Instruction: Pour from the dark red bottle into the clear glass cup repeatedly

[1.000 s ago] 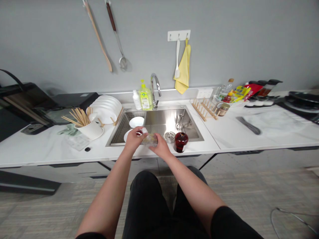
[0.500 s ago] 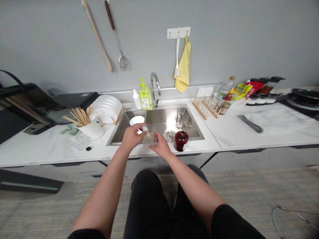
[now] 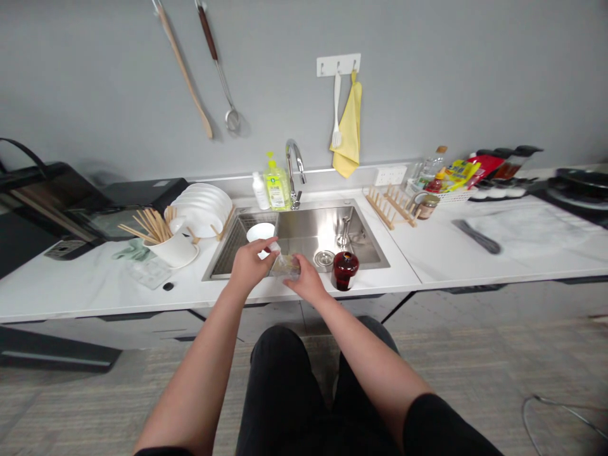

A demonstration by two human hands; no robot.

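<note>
The right hand (image 3: 308,283) has a narrow grip on a clear plastic packet (image 3: 285,267) above the stainless sink (image 3: 218,277); the left hand (image 3: 247,265), at the packet's nine o'clock, pinches a small white piece (image 3: 274,246).

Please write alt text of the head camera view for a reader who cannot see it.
The left hand and right hand hold a small clear packet over the front of a stainless steel sink beside a dark red jar.

Dark red jar (image 3: 345,270) beside right hand (image 3: 308,283)
</note>
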